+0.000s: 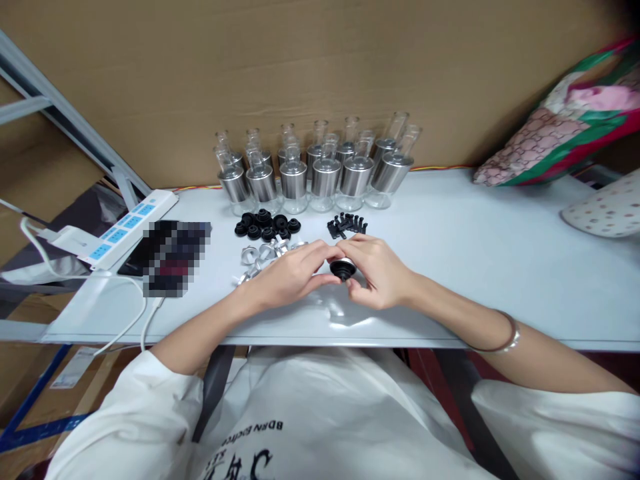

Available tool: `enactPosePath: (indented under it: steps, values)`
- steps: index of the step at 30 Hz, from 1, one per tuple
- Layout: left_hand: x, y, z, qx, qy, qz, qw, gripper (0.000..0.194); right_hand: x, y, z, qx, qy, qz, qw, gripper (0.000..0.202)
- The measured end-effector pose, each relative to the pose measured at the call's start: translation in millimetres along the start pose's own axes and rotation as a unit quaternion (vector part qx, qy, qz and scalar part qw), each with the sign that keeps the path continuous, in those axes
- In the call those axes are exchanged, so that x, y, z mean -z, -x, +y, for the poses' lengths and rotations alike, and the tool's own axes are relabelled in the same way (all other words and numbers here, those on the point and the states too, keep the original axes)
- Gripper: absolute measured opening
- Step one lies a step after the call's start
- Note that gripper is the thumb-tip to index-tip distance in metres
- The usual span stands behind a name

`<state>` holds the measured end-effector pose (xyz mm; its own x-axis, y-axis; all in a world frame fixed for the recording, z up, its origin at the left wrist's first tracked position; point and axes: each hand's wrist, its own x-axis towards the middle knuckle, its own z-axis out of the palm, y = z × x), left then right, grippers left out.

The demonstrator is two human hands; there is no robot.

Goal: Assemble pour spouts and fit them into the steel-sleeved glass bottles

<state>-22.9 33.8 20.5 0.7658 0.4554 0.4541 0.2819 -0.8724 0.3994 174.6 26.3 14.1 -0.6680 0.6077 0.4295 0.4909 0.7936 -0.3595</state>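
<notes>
Between my two hands, above the front part of the table, is a round black stopper [343, 269] with a silvery rim. My left hand [295, 272] grips it from the left with thumb and fingers, and my right hand [379, 272] pinches it from the right. Just behind my left hand lie several silver metal parts [250, 255], partly covered by that hand. Farther back sits a group of black stoppers [263, 217]. Several small black pieces [360, 225] lie behind my right hand.
Glass bottles with steel sleeves [293, 179] stand in rows at the back. On the left are a power strip [131, 227], a pixelated phone-like object [177, 259] and white cables. A patterned bag [540, 143] and a spotted white object [607, 207] occupy the right.
</notes>
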Motion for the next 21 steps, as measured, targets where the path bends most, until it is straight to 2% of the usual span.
enactPosePath:
  steps: [3,6,9,12,16,21]
  values:
    - [-0.3,0.3,-0.7,0.008,-0.003,0.004,1.000,0.031,0.2,-0.2,0.1,0.003,-0.031,0.005,1.000,0.024]
    - [-1.1,0.8,-2.3,0.006,-0.001,0.020,1.000,0.033,1.2,-1.6,1.7,-0.017,-0.150,-0.014,0.988,0.026]
    - [-1.4,1.3,-3.0,0.001,0.012,0.033,0.999,0.030,2.4,-3.4,4.1,-0.045,-0.297,-0.055,0.952,0.027]
    - [-0.1,1.4,-1.1,0.008,0.038,0.040,0.998,0.029,2.4,-4.0,4.9,-0.061,-0.377,-0.060,0.922,0.028]
    - [3.2,0.4,3.0,0.056,0.097,0.042,0.993,0.028,1.9,-3.4,2.3,-0.090,-0.382,-0.049,0.918,0.025]
    - [4.2,-1.2,3.2,0.095,0.151,0.031,0.983,0.021,2.1,-3.4,-0.2,-0.111,-0.340,-0.058,0.932,0.021]
